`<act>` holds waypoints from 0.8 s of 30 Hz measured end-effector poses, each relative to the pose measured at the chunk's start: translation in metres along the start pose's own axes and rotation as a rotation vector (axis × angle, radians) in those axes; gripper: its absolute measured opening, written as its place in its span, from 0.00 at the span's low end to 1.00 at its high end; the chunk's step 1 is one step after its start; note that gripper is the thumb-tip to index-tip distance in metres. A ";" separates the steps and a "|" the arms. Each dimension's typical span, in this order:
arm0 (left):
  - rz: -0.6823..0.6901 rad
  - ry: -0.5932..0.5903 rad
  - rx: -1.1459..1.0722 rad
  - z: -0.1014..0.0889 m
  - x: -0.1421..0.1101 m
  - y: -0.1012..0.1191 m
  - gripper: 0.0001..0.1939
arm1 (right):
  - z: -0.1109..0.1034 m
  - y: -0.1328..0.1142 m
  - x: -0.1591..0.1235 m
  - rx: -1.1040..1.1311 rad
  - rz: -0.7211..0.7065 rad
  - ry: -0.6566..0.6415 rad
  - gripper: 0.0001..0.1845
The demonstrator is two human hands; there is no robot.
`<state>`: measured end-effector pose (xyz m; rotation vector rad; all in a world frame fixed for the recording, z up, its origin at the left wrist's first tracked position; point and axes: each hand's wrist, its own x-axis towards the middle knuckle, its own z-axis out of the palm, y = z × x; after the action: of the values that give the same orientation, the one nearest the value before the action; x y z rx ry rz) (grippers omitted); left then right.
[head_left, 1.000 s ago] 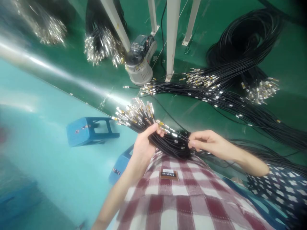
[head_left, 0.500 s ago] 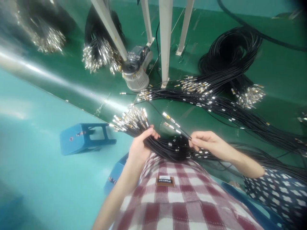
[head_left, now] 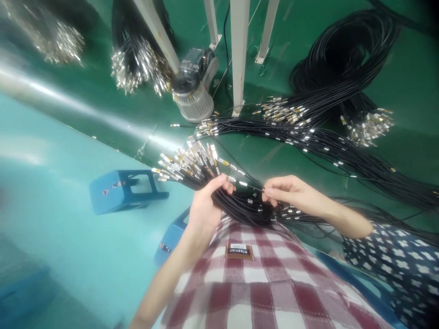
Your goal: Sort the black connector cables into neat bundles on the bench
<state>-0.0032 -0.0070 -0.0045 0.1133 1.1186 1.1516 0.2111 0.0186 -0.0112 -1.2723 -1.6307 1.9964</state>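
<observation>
Right fingers (head_left: 274, 193) pinched on loose cables (head_left: 243, 183); left fingers (head_left: 216, 183) clamped around cable bundle (head_left: 235, 208), just above checked cloth (head_left: 240, 292). Loose cables' tips, clear of bundle half second ago, now beside left fingers; whether touching, hard to tell.

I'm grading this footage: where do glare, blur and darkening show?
Head view: white glare streaks the green surface at left; head view: the upper-left cables look smeared, while the held cables, left hand and right hand look clearer; head view: the upper-right corner goes nearly black.
</observation>
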 end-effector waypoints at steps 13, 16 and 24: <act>0.017 0.051 0.014 0.001 0.000 0.000 0.09 | 0.034 -0.050 0.017 -0.800 -0.390 0.604 0.17; 0.008 0.053 0.011 0.002 -0.001 0.000 0.10 | 0.036 -0.050 0.017 -0.645 -0.322 0.556 0.20; 0.004 0.051 -0.002 -0.001 0.002 -0.002 0.10 | 0.032 -0.031 0.012 -0.108 0.002 0.164 0.17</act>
<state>-0.0029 -0.0067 -0.0077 0.0849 1.1627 1.1650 0.1698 0.0163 0.0105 -1.4354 -1.6774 1.7737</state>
